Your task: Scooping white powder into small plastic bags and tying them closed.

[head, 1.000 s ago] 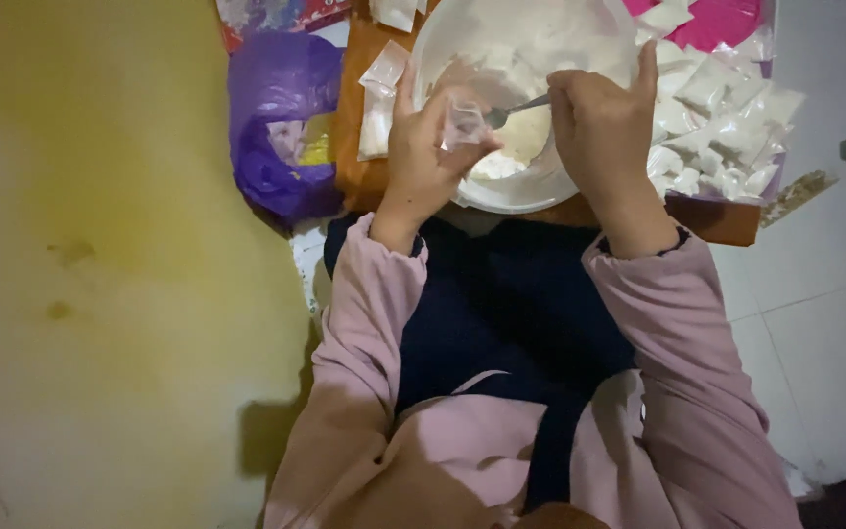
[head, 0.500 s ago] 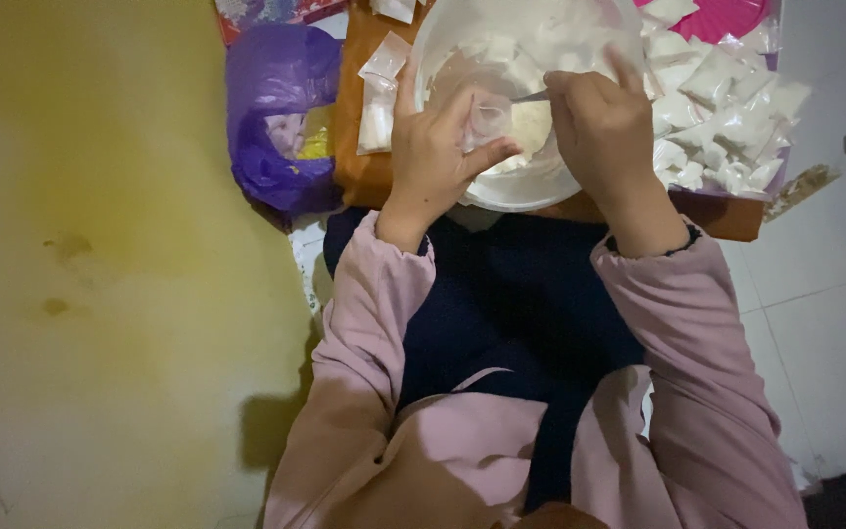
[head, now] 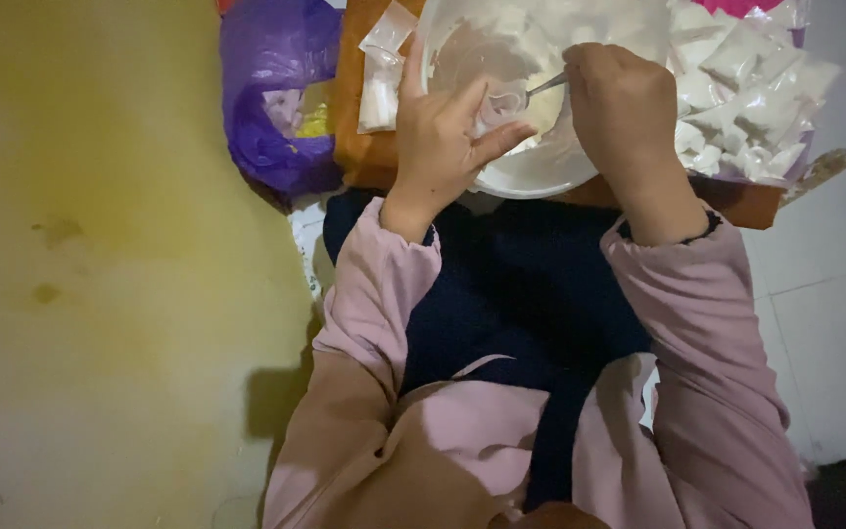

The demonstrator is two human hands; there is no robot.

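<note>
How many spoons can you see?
1. The metal spoon is in the right hand, its tip at the small clear bag held by the left hand over the white bowl. Others may be hidden.

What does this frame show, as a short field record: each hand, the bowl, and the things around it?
left hand: holds a small clear pouch over the bowl
right hand: grips a metal spoon, tip at the pouch
bowl: white, holds white powder, on an orange surface
right of bowl: pile of filled pouches
left of bowl: purple plastic bag
sleeves: pink
</note>
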